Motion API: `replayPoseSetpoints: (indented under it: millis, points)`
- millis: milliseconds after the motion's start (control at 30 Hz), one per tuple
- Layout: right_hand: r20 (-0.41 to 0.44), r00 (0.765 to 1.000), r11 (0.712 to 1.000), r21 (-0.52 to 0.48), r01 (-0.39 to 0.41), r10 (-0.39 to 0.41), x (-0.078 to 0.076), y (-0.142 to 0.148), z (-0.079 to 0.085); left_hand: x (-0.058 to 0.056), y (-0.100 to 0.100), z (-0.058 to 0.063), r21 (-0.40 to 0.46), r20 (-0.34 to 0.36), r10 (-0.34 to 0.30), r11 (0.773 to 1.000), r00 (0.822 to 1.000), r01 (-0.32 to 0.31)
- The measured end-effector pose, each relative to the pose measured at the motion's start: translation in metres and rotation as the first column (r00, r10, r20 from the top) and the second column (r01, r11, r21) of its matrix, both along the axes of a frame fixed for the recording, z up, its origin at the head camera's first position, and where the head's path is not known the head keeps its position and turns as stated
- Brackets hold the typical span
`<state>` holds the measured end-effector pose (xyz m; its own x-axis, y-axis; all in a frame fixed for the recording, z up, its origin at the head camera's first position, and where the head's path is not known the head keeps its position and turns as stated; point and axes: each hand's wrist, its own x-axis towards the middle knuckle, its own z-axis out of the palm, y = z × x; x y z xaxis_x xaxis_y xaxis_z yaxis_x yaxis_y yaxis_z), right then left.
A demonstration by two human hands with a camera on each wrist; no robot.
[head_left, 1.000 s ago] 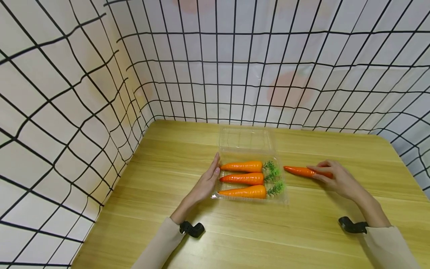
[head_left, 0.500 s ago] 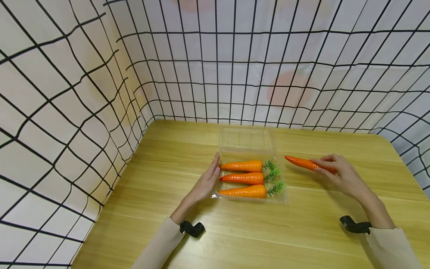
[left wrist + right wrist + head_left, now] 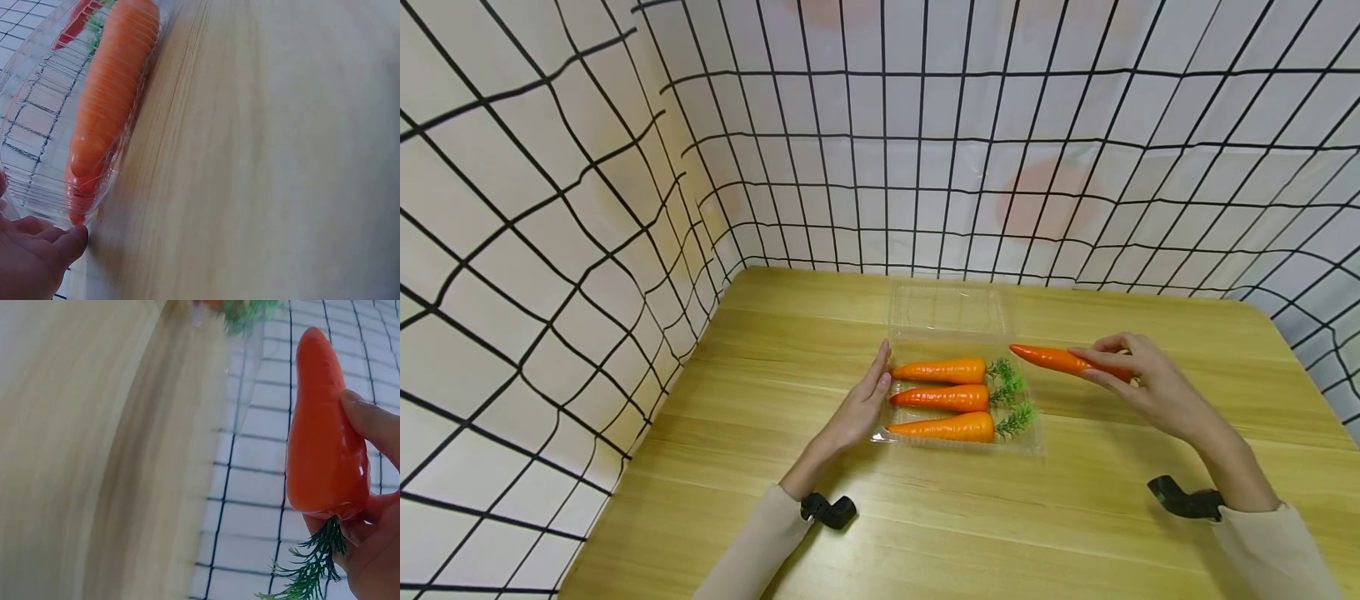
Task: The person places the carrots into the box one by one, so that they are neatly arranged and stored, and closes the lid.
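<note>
My right hand (image 3: 1138,375) grips a red-orange carrot (image 3: 1048,358) by its thick end, the pointed tip facing left. In the right wrist view the thumb lies along the held carrot (image 3: 326,437), and its green top hangs down. Three more carrots (image 3: 940,398) lie side by side in a clear plastic clamshell box (image 3: 958,447), leafy ends to the right. At the box's left side rests my left hand (image 3: 853,412), fingers extended. The left wrist view has the left fingertips (image 3: 76,240) right at the box wall.
The box's clear lid (image 3: 951,310) lies folded back behind it on the wooden table (image 3: 940,525). A white wall with black grid lines (image 3: 917,150) encloses the table at the back and sides. Each wrist wears a black camera mount (image 3: 1183,498).
My right hand has lifted the carrot off the table, then carried it left, so its tip is now near the box's back right corner. The left hand and the box have stayed put.
</note>
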<state>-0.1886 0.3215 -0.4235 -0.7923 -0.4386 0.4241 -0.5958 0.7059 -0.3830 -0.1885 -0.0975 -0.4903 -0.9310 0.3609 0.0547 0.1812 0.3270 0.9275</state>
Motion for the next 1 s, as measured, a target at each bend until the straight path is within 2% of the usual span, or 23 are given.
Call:
replayPoseSetpoints:
  millis: [200, 467, 700, 1000]
  points:
    - [-0.008, 0.997, 0.997, -0.006, -0.080, 0.080, 0.002, -0.018, 0.009, 0.000, 0.000, -0.001, 0.005, 0.000, -0.007, 1.000, 1.000, 0.007]
    - [-0.016, 0.990, 0.990, 0.018, -0.138, 0.138, 0.003, -0.040, 0.018, 0.000, -0.001, -0.002, -0.001, 0.001, 0.000, 1.000, 1.000, 0.000]
    - [0.026, 0.979, 0.978, 0.052, -0.203, 0.202, 0.001, -0.061, 0.023, 0.000, -0.001, -0.001, -0.004, 0.000, 0.007, 1.000, 1.000, -0.007]
    - [0.097, 0.966, 0.962, 0.109, -0.249, 0.239, 0.001, -0.093, 0.025, -0.001, -0.001, -0.002, -0.008, -0.003, 0.008, 1.000, 1.000, -0.008]
